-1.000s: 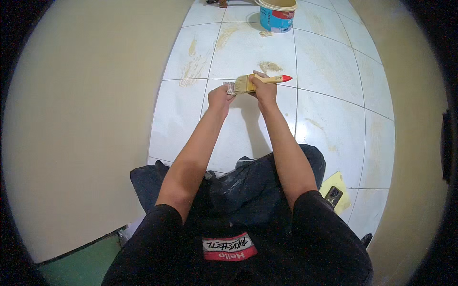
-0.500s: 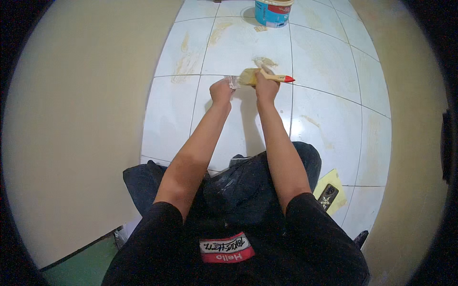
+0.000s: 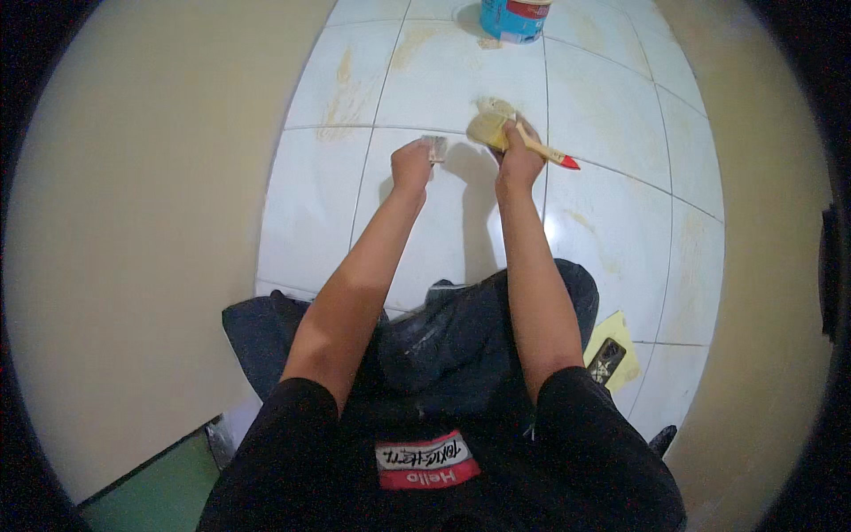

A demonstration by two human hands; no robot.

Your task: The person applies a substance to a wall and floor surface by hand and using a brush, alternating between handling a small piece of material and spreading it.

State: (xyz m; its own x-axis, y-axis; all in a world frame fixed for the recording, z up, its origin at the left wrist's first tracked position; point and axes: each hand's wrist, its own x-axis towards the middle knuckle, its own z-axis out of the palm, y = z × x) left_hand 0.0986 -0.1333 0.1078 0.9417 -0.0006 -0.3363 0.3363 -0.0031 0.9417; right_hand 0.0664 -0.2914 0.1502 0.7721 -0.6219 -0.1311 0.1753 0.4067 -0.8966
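In my right hand (image 3: 521, 167) is a wide paintbrush (image 3: 547, 155) with a pale wooden handle and a red end, its yellowish bristles aimed left and away from me. My left hand (image 3: 409, 168) is closed around a small flat tool with a greyish, smeared rectangular blade (image 3: 437, 149), like a putty scraper; its handle is hidden by the fingers. The blade and the bristles stand apart. Both hands are over the white tiled floor (image 3: 417, 239), and a beige smear (image 3: 496, 105) lies just beyond the brush.
At the far end stands a blue paint bucket (image 3: 512, 22). Tan streaks (image 3: 341, 106) mark several tiles. Beige walls (image 3: 151, 230) rise on both sides. By my right knee a phone (image 3: 606, 360) rests on yellow paper (image 3: 628, 363). My dark-clad legs (image 3: 434, 346) are folded close in front.
My right hand has moved right with the paintbrush, and the bristles have come away from the scraper blade. The brush handle now slants more toward me. My left hand has hardly moved.
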